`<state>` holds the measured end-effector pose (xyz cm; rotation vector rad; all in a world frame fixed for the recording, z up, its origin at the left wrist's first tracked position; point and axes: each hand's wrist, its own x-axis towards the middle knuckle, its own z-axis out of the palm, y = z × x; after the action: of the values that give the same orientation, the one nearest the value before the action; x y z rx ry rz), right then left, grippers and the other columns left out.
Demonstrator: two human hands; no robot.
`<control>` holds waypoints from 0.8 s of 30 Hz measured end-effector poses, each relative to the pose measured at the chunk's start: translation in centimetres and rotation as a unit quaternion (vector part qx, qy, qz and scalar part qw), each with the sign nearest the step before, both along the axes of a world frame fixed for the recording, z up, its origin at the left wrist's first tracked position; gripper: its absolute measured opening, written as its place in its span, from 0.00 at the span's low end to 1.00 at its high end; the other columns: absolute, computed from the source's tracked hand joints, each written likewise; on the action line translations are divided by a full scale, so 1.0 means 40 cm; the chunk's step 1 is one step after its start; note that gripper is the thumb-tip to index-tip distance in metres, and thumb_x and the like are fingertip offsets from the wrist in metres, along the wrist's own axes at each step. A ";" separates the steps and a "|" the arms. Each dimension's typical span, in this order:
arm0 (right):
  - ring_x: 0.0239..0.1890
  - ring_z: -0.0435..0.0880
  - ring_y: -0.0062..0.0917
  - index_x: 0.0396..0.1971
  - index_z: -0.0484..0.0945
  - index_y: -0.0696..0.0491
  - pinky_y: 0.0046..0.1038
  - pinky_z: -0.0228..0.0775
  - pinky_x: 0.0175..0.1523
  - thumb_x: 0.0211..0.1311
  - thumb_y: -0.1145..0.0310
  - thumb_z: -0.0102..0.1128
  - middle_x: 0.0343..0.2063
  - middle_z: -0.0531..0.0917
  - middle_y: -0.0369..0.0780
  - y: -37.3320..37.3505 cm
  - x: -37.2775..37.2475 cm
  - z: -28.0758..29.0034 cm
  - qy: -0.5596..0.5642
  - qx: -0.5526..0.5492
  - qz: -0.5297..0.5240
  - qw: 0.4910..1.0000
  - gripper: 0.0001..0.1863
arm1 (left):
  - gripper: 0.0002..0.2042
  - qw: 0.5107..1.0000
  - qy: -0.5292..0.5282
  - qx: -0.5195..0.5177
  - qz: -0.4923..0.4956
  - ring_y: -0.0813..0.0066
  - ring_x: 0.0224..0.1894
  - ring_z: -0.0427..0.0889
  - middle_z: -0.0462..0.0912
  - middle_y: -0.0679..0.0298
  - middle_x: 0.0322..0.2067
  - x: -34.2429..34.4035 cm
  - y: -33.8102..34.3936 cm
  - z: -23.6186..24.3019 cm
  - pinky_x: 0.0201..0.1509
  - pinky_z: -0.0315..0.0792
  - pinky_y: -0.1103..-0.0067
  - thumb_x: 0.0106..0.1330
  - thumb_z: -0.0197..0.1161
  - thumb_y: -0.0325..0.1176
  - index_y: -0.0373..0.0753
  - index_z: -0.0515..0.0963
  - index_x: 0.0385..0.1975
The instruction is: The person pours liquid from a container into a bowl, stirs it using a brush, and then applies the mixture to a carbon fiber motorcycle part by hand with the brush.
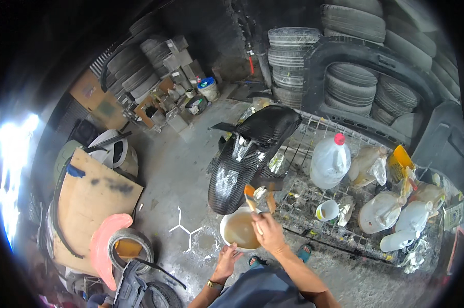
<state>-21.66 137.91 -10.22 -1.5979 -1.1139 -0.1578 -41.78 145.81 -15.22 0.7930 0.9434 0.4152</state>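
My left hand (227,263) grips the near-left rim of a white tub (224,224) that holds a cloudy tan liquid (242,232). In my right hand (269,233) is a paintbrush (251,197), its orange-brown bristles pointing up and away from me above the tub's far edge. Just beyond the tub lies a glossy black motorcycle fender (227,187) with a woven carbon-fibre pattern. Another black woven piece (273,123) adjoins it farther back. The brush tip is close to the near end of these parts; whether it touches them I cannot tell.
To the right, a stained wire-mesh table (304,203) carries a large clear jug with a red cap (330,161), a small white cup (327,210) and several plastic bottles (380,211). Stacked tires (351,84) stand behind. At left are a wooden board (91,210) and a pink curved panel (106,246).
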 end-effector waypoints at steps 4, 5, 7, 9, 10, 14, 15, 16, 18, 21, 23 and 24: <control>0.35 0.80 0.34 0.56 0.70 0.50 0.34 0.75 0.34 0.57 0.71 0.61 0.37 0.76 0.41 -0.007 -0.108 -0.038 -0.071 -0.054 0.082 0.993 0.25 | 0.16 1.000 0.005 0.000 -0.003 0.73 0.47 0.76 0.76 0.67 0.45 -0.047 0.019 -0.047 0.56 0.70 0.67 0.62 0.65 0.40 0.42 0.72 0.46; 0.34 0.80 0.34 0.54 0.72 0.50 0.33 0.75 0.34 0.57 0.71 0.61 0.37 0.77 0.41 -0.013 -0.114 -0.042 -0.062 -0.059 0.091 0.992 0.23 | 0.16 1.000 -0.008 -0.001 -0.009 0.74 0.46 0.77 0.78 0.68 0.43 -0.043 0.023 -0.045 0.56 0.71 0.67 0.63 0.65 0.40 0.42 0.73 0.46; 0.33 0.81 0.34 0.51 0.75 0.50 0.31 0.76 0.35 0.58 0.71 0.62 0.37 0.78 0.40 -0.031 -0.115 -0.051 -0.043 -0.070 0.107 0.991 0.19 | 0.14 1.000 0.004 0.002 -0.019 0.74 0.46 0.76 0.77 0.68 0.44 -0.041 0.023 -0.037 0.56 0.71 0.67 0.63 0.65 0.40 0.43 0.73 0.44; 0.33 0.81 0.33 0.48 0.78 0.51 0.30 0.75 0.35 0.59 0.71 0.62 0.36 0.79 0.40 -0.045 -0.078 -0.031 0.024 -0.075 0.125 0.989 0.16 | 0.13 1.000 0.016 0.009 -0.014 0.74 0.48 0.76 0.77 0.67 0.44 -0.020 0.013 -0.005 0.55 0.71 0.66 0.62 0.66 0.40 0.44 0.72 0.39; 0.33 0.81 0.33 0.47 0.79 0.52 0.30 0.75 0.35 0.59 0.70 0.62 0.35 0.80 0.40 -0.058 -0.045 -0.009 0.085 -0.075 0.137 0.984 0.15 | 0.13 1.000 0.024 0.013 -0.001 0.74 0.48 0.76 0.78 0.67 0.43 -0.012 -0.001 0.020 0.55 0.71 0.66 0.61 0.67 0.41 0.45 0.71 0.35; 0.25 0.75 0.19 0.46 0.80 0.56 0.22 0.66 0.28 0.64 0.71 0.58 0.28 0.81 0.38 -0.045 0.117 0.007 0.228 0.050 0.095 0.968 0.13 | 0.12 0.999 0.028 0.005 0.017 0.73 0.49 0.76 0.79 0.67 0.44 -0.016 -0.008 0.004 0.55 0.71 0.66 0.59 0.69 0.41 0.47 0.71 0.30; 0.23 0.72 0.16 0.46 0.80 0.57 0.20 0.64 0.27 0.65 0.71 0.57 0.29 0.82 0.37 -0.047 0.151 0.001 0.275 0.042 0.077 0.958 0.12 | 0.11 0.999 0.029 -0.002 0.022 0.73 0.48 0.76 0.79 0.68 0.41 -0.010 -0.010 0.000 0.55 0.71 0.65 0.59 0.69 0.40 0.48 0.72 0.27; 0.21 0.69 0.12 0.46 0.80 0.57 0.18 0.61 0.25 0.66 0.70 0.56 0.30 0.82 0.35 -0.048 0.173 -0.006 0.321 0.033 0.060 0.945 0.12 | 0.11 0.999 0.026 -0.004 0.023 0.73 0.48 0.76 0.79 0.69 0.41 -0.007 -0.012 -0.007 0.55 0.71 0.65 0.59 0.70 0.40 0.48 0.72 0.27; 0.20 0.67 0.09 0.46 0.80 0.56 0.15 0.59 0.24 0.68 0.69 0.54 0.29 0.81 0.33 -0.048 0.181 -0.033 0.457 0.096 0.053 0.883 0.12 | 0.11 0.999 0.021 -0.008 0.025 0.73 0.48 0.76 0.79 0.70 0.40 0.003 -0.016 -0.015 0.54 0.72 0.65 0.59 0.70 0.40 0.48 0.72 0.27; 0.21 0.68 0.10 0.48 0.80 0.54 0.17 0.60 0.24 0.68 0.69 0.55 0.29 0.82 0.34 -0.061 0.163 -0.115 0.518 0.111 0.002 0.848 0.12 | 0.11 0.999 0.027 -0.012 0.015 0.75 0.46 0.76 0.78 0.70 0.39 0.020 -0.017 -0.013 0.53 0.72 0.65 0.58 0.70 0.40 0.49 0.72 0.26; 0.23 0.71 0.17 0.46 0.80 0.54 0.20 0.63 0.26 0.66 0.70 0.56 0.29 0.79 0.36 -0.091 0.159 -0.156 0.326 0.040 -0.041 0.943 0.11 | 0.11 0.999 0.036 -0.014 0.012 0.75 0.46 0.75 0.78 0.69 0.38 0.033 -0.022 -0.001 0.53 0.73 0.66 0.58 0.70 0.40 0.49 0.71 0.25; 0.24 0.72 0.20 0.46 0.80 0.53 0.21 0.65 0.27 0.66 0.70 0.57 0.29 0.77 0.37 -0.096 0.159 -0.166 0.223 0.003 -0.061 0.973 0.11 | 0.11 0.999 0.040 -0.014 0.012 0.75 0.46 0.75 0.78 0.69 0.38 0.036 -0.022 0.003 0.52 0.73 0.66 0.58 0.70 0.40 0.49 0.71 0.25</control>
<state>-15.30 134.09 -16.84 -1.5947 -0.6661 0.1142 -40.33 144.94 -15.10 0.7779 1.0320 0.3928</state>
